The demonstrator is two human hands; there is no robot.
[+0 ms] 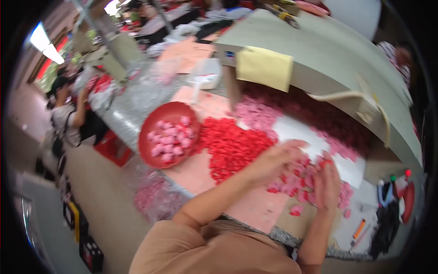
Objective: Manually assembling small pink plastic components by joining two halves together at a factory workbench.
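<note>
My left hand point(284, 154) hovers over the worktable with fingers stretched toward the right, slightly blurred, and nothing shows in it. My right hand point(326, 187) is upright beside it, its fingers closed at the tips on a small red piece point(325, 162) whose exact kind is too blurred to tell. Below and between both hands lie scattered pink pieces point(292, 186), some with red on them. A heap of small red pieces point(237, 148) spreads left of my left hand, and a heap of pink pieces point(258, 113) lies behind it.
A round red tray point(145, 137) with pink-and-white balls stands at the left table edge. A grey-green shelf point(319, 50) arches over the back, with yellow paper point(264, 68) hanging from it. Pens point(359, 229) and a black cloth point(385, 226) lie at right. Another person point(68, 112) sits far left.
</note>
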